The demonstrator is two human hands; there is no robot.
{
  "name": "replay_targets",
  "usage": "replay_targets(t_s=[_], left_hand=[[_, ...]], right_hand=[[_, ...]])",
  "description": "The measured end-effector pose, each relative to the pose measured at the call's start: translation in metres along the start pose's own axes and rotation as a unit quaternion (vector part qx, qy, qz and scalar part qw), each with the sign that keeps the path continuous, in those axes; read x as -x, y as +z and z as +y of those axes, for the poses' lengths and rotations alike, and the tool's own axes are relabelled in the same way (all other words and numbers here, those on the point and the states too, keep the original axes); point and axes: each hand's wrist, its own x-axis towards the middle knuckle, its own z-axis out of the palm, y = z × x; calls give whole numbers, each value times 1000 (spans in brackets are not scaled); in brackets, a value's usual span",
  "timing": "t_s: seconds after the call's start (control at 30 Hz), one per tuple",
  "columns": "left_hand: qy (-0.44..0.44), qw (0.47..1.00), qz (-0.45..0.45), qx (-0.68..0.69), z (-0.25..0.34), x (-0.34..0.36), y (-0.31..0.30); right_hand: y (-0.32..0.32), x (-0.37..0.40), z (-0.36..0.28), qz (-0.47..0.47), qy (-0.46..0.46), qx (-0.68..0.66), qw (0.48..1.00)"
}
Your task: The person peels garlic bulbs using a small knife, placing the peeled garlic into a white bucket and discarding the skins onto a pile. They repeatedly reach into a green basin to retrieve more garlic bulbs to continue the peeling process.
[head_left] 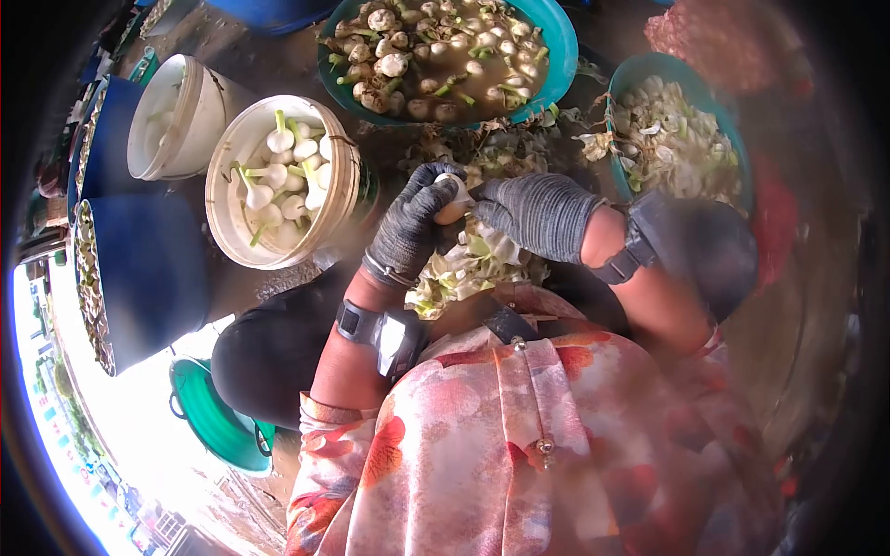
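Peelings [464, 267] lie heaped on the lap. Just beyond, both gloved hands close on one white bulb [454, 202]: left hand [408, 232] curled around it, right hand [538, 218] pinching its side. Farther out: white bucket [216, 199], cleaned bulbs; teal basin [561, 46], unpeeled bulbs in murky water; teal bowl [663, 63], apparently trimmings.

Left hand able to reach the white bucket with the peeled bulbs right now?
Probably yes. The left hand sits right beside the rim of that bucket. The bucket's top is open and nothing lies between them. The hand is busy, though, holding a bulb together with the right hand.
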Motion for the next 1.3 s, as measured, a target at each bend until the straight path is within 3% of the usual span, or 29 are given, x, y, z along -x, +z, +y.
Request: replay_targets(t_s=[0.07,0.13,0.17,0.33,0.37,0.4,0.47,0.53,0.57,0.67,0.73,0.8,0.83,0.87,0.93,0.97,1.07,1.1,1.17,1.2,1.27,1.3], left_hand=[[-16,1000,-23,4,-1,-2,-6],[-15,1000,-13,5,1,4,-3],[-21,999,-34,21,3,5,-4],[12,996,-58,63,2,2,-2],[14,996,-58,63,2,2,1],[16,996,-37,74,1,4,4],[18,996,-20,82,2,4,4],[67,988,-59,-125,3,5,-2],[164,943,-21,-288,-1,0,-6],[112,912,-42,-393,13,12,2],[228,831,-88,-500,12,13,-1],[164,925,-56,-339,10,16,6],[179,921,-66,-339,9,15,3],[179,921,-67,-340,10,15,2],[273,848,-74,-449,12,15,3],[275,847,-75,-449,12,14,4],[265,870,-49,-413,9,17,8],[260,908,-38,-327,9,17,13],[247,946,-14,-209,4,13,5],[204,977,1,-55,-1,11,7],[169,983,30,68,-2,4,-5],[155,980,74,97,-4,-3,-12]], right_hand=[[1,-3,4,-29,3,8,1000],[10,-5,24,12,-197,81,977],[21,-7,46,76,-263,135,952],[14,-10,45,195,-351,108,909],[-1,-4,24,119,-180,-59,975],[-9,1,8,36,4,-222,974],[5,-1,8,95,7,-256,962],[14,-3,8,156,43,-274,948],[16,-4,10,179,33,-261,948],[9,-1,5,166,81,-198,963],[23,-4,18,204,47,-196,958],[30,-9,28,199,58,-273,939],[28,-11,35,138,84,-285,945],[28,-12,39,139,84,-285,944],[34,-13,49,105,-16,-265,958],[42,-15,59,140,-121,-210,960],[39,-8,52,84,-91,-237,964],[39,-6,49,65,-82,-245,964],[43,-5,45,79,-62,-432,896],[46,-4,33,169,-82,-322,928],[61,-10,39,212,-61,-193,956],[48,-7,20,154,44,-239,958]])
